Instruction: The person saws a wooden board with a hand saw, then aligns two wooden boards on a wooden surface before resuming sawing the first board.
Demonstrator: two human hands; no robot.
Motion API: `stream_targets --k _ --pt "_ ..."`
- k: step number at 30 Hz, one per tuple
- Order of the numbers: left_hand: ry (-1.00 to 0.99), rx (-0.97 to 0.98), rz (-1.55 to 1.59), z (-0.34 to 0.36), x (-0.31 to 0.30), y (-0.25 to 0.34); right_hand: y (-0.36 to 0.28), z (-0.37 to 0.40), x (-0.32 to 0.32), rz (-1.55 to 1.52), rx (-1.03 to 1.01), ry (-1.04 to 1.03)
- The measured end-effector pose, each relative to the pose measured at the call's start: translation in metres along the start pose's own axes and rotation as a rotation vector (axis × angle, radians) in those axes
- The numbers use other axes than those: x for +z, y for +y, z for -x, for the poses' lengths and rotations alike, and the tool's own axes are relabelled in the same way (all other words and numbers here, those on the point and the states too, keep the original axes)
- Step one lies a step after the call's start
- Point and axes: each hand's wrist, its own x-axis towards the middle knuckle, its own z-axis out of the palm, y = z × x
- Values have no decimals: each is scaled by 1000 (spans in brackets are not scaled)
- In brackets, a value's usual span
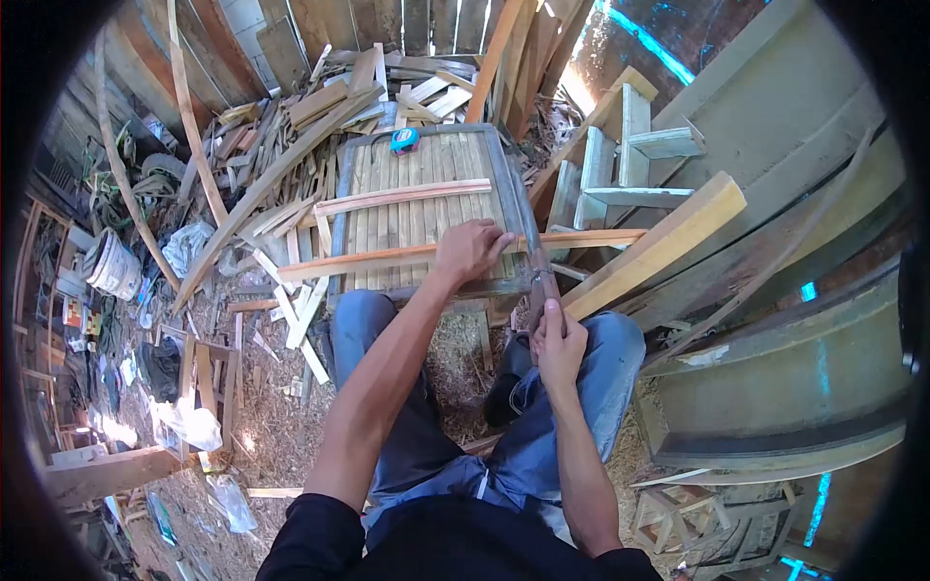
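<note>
My left hand [470, 250] is closed over a long wooden strip [373, 259], which lies across a slatted wooden panel [421, 160] in front of my knees. To the right, my right hand [559, 347] grips a long, dark-handled tool [544, 288], thumb along its top. That tool reaches up past the panel's right edge and crosses the strip; I cannot tell its exact kind. A shorter wooden strip [407, 197] rests higher on the slats. Near the panel's far edge sits a teal tape measure [404, 140].
Scrap wood [339, 107] is heaped behind the panel. A thick timber [668, 242] slants up to the right, close to my right knee. Pale wooden frames [630, 165] stand behind it. At left are a white bucket [114, 264] and a small wooden crate [208, 382].
</note>
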Motion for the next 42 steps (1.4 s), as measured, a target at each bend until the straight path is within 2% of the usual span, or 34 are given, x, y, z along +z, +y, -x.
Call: stream_targets --k 2,4,8,10,11,13,15,17,20,27,30,33,35,38,42 --pt "-7 -1 41 -5 -1 -4 -2 1 -3 -72 40 -7" --pt "113 118 47 -7 1 -9 -4 0 -6 -66 46 -12" --pt "122 102 34 -3 0 -6 1 -1 -3 -55 32 -25" --pt "57 -64 50 -5 0 -1 2 -2 0 -29 37 -22" --pt "50 -56 53 -7 1 1 3 -2 0 0 35 -25" --pt "42 -172 41 -8 5 3 5 1 0 -9 36 -21" --pt "8 -193 10 -9 5 4 7 0 0 -12 33 -41" --pt "-27 -218 -21 -8 4 3 10 3 0 138 -43 -18" --pt "-15 -177 -79 -8 7 5 15 7 -5 246 -127 -40" --pt "32 -122 -110 -3 12 3 0 20 5 456 -142 31" --pt "56 -96 -153 1 14 6 -8 -2 19 457 -121 41" --pt "29 -103 -153 -1 13 5 -5 0 20 491 -159 20" --pt "17 -115 -138 -2 14 3 6 21 7 475 -110 19" --pt "73 -87 -95 -2 16 1 10 35 -4 320 -120 25" --pt "28 -87 -86 0 13 8 8 -3 11 406 -147 37"
